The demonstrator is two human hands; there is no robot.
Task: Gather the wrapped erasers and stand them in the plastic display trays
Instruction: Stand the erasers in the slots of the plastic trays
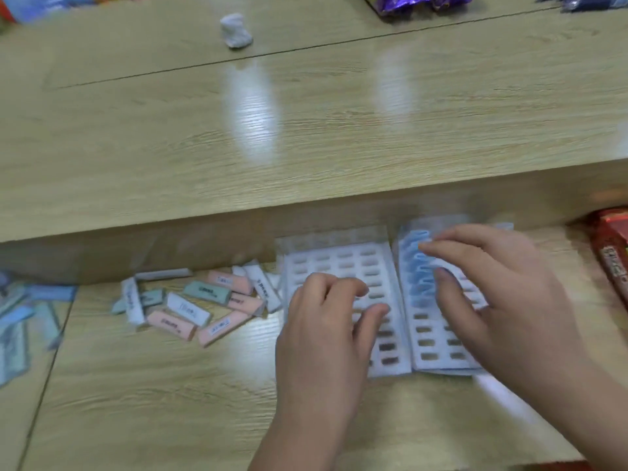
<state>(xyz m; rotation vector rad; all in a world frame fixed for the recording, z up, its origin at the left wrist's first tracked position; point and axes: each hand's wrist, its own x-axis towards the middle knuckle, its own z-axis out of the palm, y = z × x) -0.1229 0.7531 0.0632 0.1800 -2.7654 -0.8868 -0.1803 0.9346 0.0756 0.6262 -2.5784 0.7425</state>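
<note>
Seating step: my right hand (492, 294), fingers (458, 247) straight, presses blue erasers (419, 266) into tray (431, 341); left hand (323, 328) loosely curled, empty. Next: reach eraser pile (190, 307).

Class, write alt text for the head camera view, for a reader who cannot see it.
A person's left hand rests on a white plastic slotted tray while the right hand touches a row of blue wrapped erasers standing in the matching tray beside it. Loose pink, green and white wrapped erasers lie heaped to the left on the pale wooden table.
</note>
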